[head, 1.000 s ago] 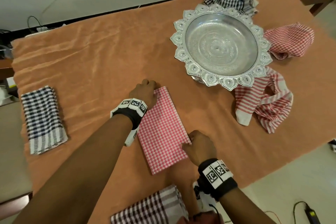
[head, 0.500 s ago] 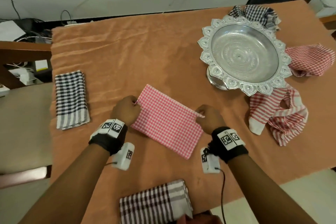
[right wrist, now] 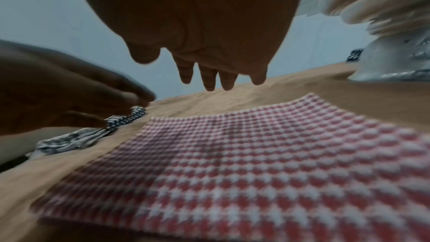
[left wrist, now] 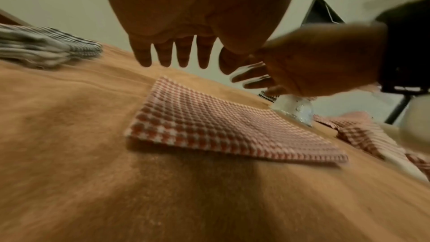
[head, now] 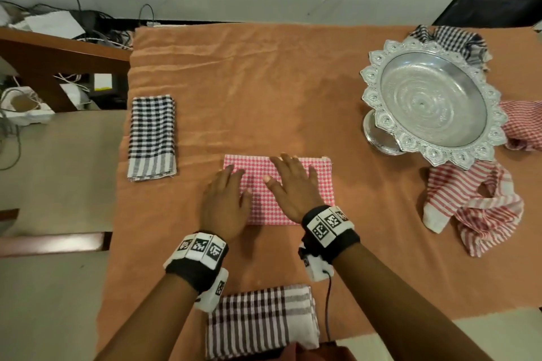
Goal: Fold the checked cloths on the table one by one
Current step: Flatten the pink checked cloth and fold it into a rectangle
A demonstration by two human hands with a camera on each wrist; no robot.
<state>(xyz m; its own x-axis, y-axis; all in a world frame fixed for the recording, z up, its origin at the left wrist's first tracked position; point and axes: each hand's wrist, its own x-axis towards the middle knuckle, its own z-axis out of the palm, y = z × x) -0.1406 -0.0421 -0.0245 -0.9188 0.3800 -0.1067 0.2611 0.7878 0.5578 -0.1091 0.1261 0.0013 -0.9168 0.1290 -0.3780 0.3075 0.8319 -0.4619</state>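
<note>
Both hands have released the red checked cloth, now lying square near the table's front edge. Left hand and right hand, fingers straight and spread, flatten it (probably the last smoothing); next, fetch a crumpled cloth.

The head view looks steeply down from above the near edge of the tabletop, taking in both forearms, the whole orange cover and the floor to the left. The left wrist view sits low, close under the left hand, facing along the fingers across the tabletop toward the far wall. The right wrist view sits just as low under the right hand, even nearer the surface, and is blurred. All three views share the red checked cloth and the silver bowl. Each wrist view also catches the other hand at its edge.
</note>
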